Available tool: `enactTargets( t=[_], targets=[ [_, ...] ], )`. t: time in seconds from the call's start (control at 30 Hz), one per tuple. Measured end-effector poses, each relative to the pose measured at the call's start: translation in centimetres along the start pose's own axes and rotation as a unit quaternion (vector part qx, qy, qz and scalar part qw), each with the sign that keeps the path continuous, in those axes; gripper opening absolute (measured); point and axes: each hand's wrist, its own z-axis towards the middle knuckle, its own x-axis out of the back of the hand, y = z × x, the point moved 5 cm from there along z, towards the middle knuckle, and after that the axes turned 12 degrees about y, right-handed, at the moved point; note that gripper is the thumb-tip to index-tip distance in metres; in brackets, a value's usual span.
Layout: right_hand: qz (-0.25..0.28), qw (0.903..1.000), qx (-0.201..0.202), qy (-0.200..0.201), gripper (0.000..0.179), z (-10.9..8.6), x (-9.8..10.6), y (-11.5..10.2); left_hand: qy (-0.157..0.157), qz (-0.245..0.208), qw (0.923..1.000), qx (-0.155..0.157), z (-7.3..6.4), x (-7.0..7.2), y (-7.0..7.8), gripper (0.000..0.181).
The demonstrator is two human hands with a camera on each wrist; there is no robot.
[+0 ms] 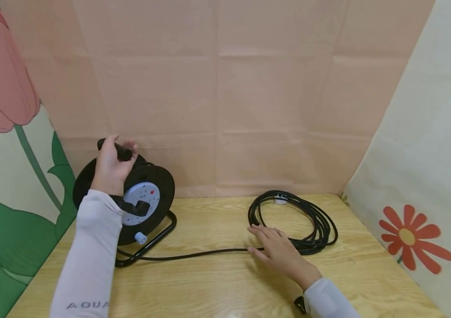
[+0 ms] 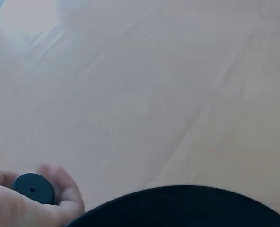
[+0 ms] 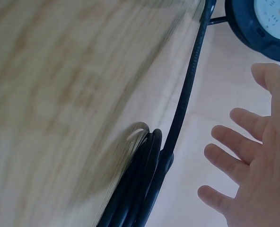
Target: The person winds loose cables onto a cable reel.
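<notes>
A black cable reel (image 1: 166, 187) stands tilted on a tubular frame (image 1: 157, 240) at the table's left, its pale blue socket panel (image 1: 149, 192) facing right. My left hand (image 1: 110, 170) grips the black handle (image 1: 123, 153) at the reel's top; the left wrist view shows fingers curled round the handle's end (image 2: 33, 188). From the reel, a black cable (image 1: 201, 254) runs rightward along the table to a loose coil (image 1: 322, 229). Over the coil's near left side hovers my right hand (image 1: 281, 256), fingers spread and holding nothing, as the right wrist view (image 3: 253, 156) shows.
The wooden table (image 1: 209, 287) meets a pink backdrop (image 1: 249, 97) behind. White flowered sheets flank it, with a tulip (image 1: 2, 75) on the left and a red flower (image 1: 407, 236) on the right. A pale blue knob (image 1: 140, 238) juts from the reel's lower edge.
</notes>
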Motion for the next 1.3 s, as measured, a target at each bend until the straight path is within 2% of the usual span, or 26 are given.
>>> enactTargets(
  t=[0.13,0.2,0.3,0.47,0.63,0.73,0.9,1.13,1.2,1.3],
  targets=[
    [-0.004,1.0000,0.000,-0.003,0.061,0.0,0.0,0.0,0.011,0.087,0.9939,-0.067,-0.1,0.0,-0.1,0.032],
    [-0.003,1.0000,-0.002,-0.006,0.061,0.0,0.0,0.0,0.009,0.138,0.9864,-0.089,0.0,0.1,-0.1,0.025],
    [0.000,1.0000,-0.005,-0.008,0.060,-0.1,0.1,0.0,0.004,0.190,0.9753,-0.113,0.2,0.1,-0.2,0.026],
    [-0.001,1.0000,-0.002,0.000,0.060,-0.2,0.1,0.1,0.003,0.218,0.9677,-0.127,0.6,-0.2,-0.4,0.039],
    [-0.006,1.0000,0.001,0.003,0.061,-0.2,0.1,0.3,0.000,0.245,0.9611,-0.129,0.6,-0.3,-0.3,0.027],
    [-0.008,1.0000,0.000,0.002,0.060,-0.3,0.2,0.3,-0.010,0.260,0.9576,-0.123,0.6,-0.2,-0.2,0.023],
    [-0.008,0.9999,-0.009,-0.001,0.060,-0.4,0.3,0.3,-0.058,0.281,0.9531,-0.097,0.3,-0.3,0.2,0.018],
    [-0.005,0.9999,-0.011,0.002,0.059,-0.3,0.4,0.2,-0.108,0.280,0.9536,-0.029,0.0,-0.1,1.0,0.018],
    [-0.002,0.9999,-0.013,0.000,0.059,-0.3,0.3,0.2,-0.116,0.286,0.9512,-0.010,-0.1,0.0,1.2,0.019],
    [0.000,0.9999,-0.015,-0.005,0.058,-0.4,0.2,0.2,-0.131,0.304,0.9434,0.011,-0.3,0.1,1.4,0.022]
  ],
)
